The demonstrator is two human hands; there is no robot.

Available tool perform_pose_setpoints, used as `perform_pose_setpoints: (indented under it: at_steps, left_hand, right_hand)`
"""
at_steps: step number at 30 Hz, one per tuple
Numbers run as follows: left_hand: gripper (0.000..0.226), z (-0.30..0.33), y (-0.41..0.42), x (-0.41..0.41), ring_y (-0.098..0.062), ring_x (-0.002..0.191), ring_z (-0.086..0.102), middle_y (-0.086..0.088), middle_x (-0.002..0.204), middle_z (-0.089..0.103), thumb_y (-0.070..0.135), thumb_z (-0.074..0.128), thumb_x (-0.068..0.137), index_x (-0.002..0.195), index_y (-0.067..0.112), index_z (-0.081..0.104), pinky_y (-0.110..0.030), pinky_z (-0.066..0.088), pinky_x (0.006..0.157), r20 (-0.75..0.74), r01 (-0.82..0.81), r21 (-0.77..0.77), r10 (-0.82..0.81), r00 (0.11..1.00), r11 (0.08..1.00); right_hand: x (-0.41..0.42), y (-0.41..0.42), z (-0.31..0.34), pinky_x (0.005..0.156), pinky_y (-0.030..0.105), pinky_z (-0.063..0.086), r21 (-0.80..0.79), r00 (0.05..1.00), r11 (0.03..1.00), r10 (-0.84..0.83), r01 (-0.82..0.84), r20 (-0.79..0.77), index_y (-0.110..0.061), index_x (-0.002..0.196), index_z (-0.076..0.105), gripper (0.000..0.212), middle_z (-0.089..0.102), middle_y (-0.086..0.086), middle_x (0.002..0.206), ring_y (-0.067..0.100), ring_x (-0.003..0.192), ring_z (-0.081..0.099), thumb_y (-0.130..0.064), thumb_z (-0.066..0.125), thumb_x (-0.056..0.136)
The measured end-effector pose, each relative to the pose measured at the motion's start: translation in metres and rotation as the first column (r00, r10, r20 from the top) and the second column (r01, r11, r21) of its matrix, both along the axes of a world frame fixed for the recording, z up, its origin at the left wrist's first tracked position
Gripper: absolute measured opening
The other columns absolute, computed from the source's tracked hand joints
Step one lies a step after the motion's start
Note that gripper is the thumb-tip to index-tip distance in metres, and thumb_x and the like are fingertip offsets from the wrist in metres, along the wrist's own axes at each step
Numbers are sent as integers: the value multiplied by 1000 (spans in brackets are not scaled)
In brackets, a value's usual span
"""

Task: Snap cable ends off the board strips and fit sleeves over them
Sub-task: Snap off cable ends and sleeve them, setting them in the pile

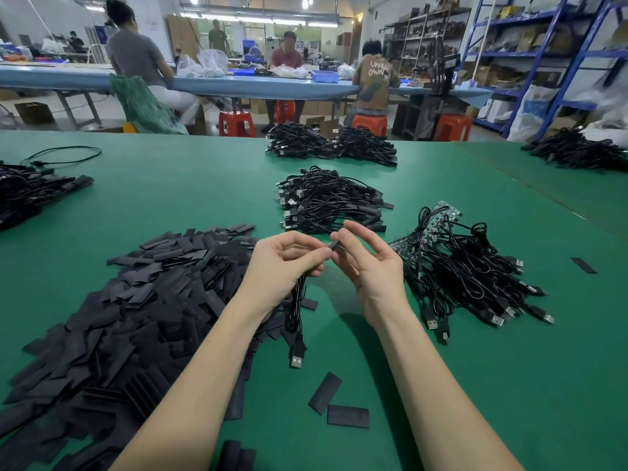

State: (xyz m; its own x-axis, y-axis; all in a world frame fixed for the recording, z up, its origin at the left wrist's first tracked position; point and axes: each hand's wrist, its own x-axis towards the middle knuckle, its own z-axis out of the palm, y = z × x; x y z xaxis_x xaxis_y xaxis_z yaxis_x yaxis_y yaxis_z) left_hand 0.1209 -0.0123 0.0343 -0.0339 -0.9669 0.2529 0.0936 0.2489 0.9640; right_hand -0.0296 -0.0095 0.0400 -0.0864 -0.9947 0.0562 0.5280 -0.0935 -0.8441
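My left hand grips a black cable whose USB plug dangles just above the green table. My right hand pinches a small black sleeve between thumb and forefinger, right at the cable end held by the left fingers. The cable's tip is hidden between the fingers. A big heap of flat black sleeves lies to the left. On the right sits a pile of cables still joined to green board strips.
A stack of sleeved cables lies straight ahead, with more bundles behind it, at far left and far right. Loose sleeves lie near my forearms. Several people sit at a blue table beyond.
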Motion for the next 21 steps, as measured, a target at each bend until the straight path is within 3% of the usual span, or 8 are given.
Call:
perform_pose_setpoints:
  at_steps: [7, 21]
  left_hand:
    - [8, -3, -1, -1, -14, 63, 70, -10, 72, 75, 5, 82, 80, 84, 7, 76, -21, 56, 63, 18, -10, 2, 10, 1000, 1000]
    - [9, -3, -1, -2, -12, 70, 70, -9, 78, 76, 8, 82, 82, 87, 10, 75, -19, 56, 68, 54, -34, 13, 34, 998, 999]
  right_hand:
    - [2, 1, 2, 82, 29, 61, 63, 999, 998, -30, 27, 44, -9, 97, 77, 15, 76, 19, 101, 16, 76, 72, -4, 78, 83]
    - [6, 1, 3, 72, 23, 60, 106, 997, 994, -39, 32, 65, -9, 99, 76, 16, 77, 14, 99, 16, 77, 72, -5, 78, 84]
